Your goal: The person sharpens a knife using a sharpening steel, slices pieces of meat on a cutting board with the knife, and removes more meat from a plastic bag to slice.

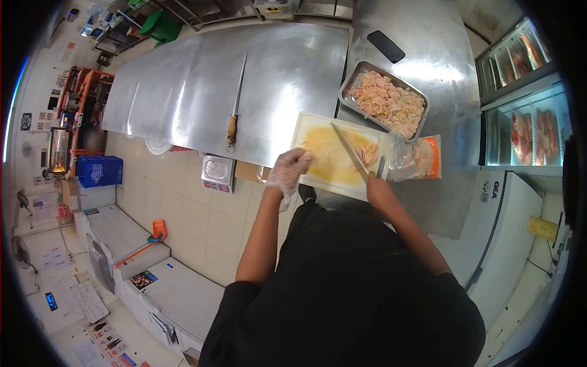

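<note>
My left hand (290, 168), in a clear plastic glove, is closed on a small piece of pale meat at the left edge of the white cutting board (324, 181). My right hand (379, 189), bare, grips the handle of a long knife (350, 148), its blade slanting up and left over the board. Cut meat (368, 155) lies just right of the blade. Beyond the board sits a metal tray (424, 98) heaped with chopped pale meat (388, 101). A plastic bag of meat (423, 157) with an orange edge touches the board's right side.
A sharpening steel (237, 98) with a wooden handle lies on the metal table (183, 85). Near the tray is a black phone (386, 46). A scale (217, 172) stands below the table's near edge. Lit display fridges (529, 125) stand at the right.
</note>
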Demonstrator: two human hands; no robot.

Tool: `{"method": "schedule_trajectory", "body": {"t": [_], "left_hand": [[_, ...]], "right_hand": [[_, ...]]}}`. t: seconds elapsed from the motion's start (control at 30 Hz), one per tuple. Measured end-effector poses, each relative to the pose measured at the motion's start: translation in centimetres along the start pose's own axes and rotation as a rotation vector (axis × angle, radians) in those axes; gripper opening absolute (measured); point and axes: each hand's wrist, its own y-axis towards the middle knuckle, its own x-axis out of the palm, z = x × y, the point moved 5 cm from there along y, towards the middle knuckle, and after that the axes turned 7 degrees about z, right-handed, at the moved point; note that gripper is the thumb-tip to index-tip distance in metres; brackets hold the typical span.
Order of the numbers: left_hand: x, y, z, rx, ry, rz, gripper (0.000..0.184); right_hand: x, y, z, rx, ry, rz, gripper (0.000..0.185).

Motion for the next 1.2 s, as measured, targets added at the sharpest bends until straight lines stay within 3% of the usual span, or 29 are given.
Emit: {"method": "schedule_trajectory", "body": {"t": [0.1,0.13,0.2,0.3,0.43,0.5,0.53,0.6,0.7,0.77,0.83,0.9,1.03,1.1,1.13,1.2], "left_hand": [[2.6,1.9,2.5,-0.124,0.231,-0.190,0.033],[3.6,3.3,0.1,-0.120,0.220,-0.202,0.033],[4.6,6.6,-6.9,-0.111,0.601,-0.032,0.040],[4.1,6.7,-6.8,-0.156,0.717,0.068,0.041],[2.7,5.1,-6.9,-0.200,0.588,0.058,0.035],[2.9,5.0,-6.8,0.167,0.575,0.194,0.026],[3.3,5.2,-7.6,0.162,0.571,0.175,0.026],[4.1,5.6,-6.9,0.483,0.491,0.210,0.018],[4.7,6.4,-7.5,0.503,0.491,0.124,0.015],[4.9,6.8,-7.7,0.472,0.540,0.118,0.014],[5.3,6.6,-8.5,0.443,0.594,0.112,0.014],[5.4,6.9,-8.6,0.569,0.546,0.084,0.014],[4.8,6.8,-7.8,0.570,0.510,-0.010,0.013],[4.1,7.1,-7.8,0.504,0.276,0.015,0.014],[3.6,7.7,-8.5,0.322,0.172,0.069,0.016],[4.5,7.9,-7.0,0.312,0.221,0.070,0.016]], "right_hand": [[-0.7,-0.5,-0.7,0.067,0.031,0.075,0.022],[-0.9,-0.8,-1.2,0.056,0.060,0.094,0.022],[-0.7,-1.5,-3.1,0.047,0.076,0.080,0.023],[0.9,-2.0,-5.1,0.034,0.106,0.008,0.024],[4.5,-2.5,-5.3,0.105,0.079,-0.100,0.023],[4.8,-3.0,-5.5,0.138,0.040,-0.091,0.022],[5.1,-3.3,-5.6,0.156,0.040,-0.097,0.022],[5.8,-3.9,-5.9,0.226,0.008,-0.112,0.021],[6.4,-3.5,-7.1,0.304,-0.007,-0.099,0.020],[7.3,-1.5,-8.1,0.096,-0.008,0.130,0.021],[6.9,3.4,-10.1,0.202,-0.020,0.087,0.023],[5.4,6.3,-12.6,0.195,-0.004,0.158,0.019],[5.7,8.9,-12.1,0.146,-0.014,0.222,0.017],[5.5,8.2,-11.3,0.047,0.103,0.267,0.022],[4.7,7.2,-10.8,0.053,0.103,0.285,0.022],[2.6,3.9,-9.8,-0.021,0.291,0.370,0.021]]}}
